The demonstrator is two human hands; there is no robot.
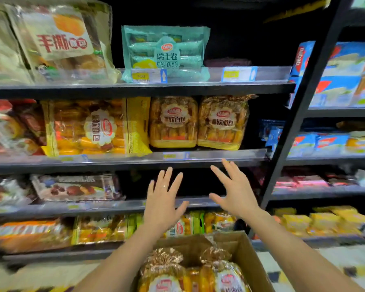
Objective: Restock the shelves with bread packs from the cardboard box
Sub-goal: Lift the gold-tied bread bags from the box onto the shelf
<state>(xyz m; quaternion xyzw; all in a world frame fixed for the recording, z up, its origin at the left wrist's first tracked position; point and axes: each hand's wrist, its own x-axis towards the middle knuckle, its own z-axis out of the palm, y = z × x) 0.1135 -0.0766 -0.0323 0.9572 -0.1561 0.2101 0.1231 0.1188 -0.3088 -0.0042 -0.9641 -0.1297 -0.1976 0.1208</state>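
Note:
Two upright bread packs, one [173, 122] and its neighbour [222, 123], stand side by side on the second shelf [215, 158]. Just below that shelf's front edge my left hand [163, 199] and my right hand [233, 189] are raised with fingers spread, holding nothing. A cardboard box [246, 256] sits at the bottom centre under my forearms, with more bread packs [190, 275] in clear wrappers with gold twisted tops inside it.
A larger yellow bread pack [93, 127] lies left of the two packs. A green roll pack [165, 52] stands on the top shelf. A dark gap [198, 182] opens on the third shelf behind my hands. A black upright post [303, 102] separates a neighbouring rack of blue packs.

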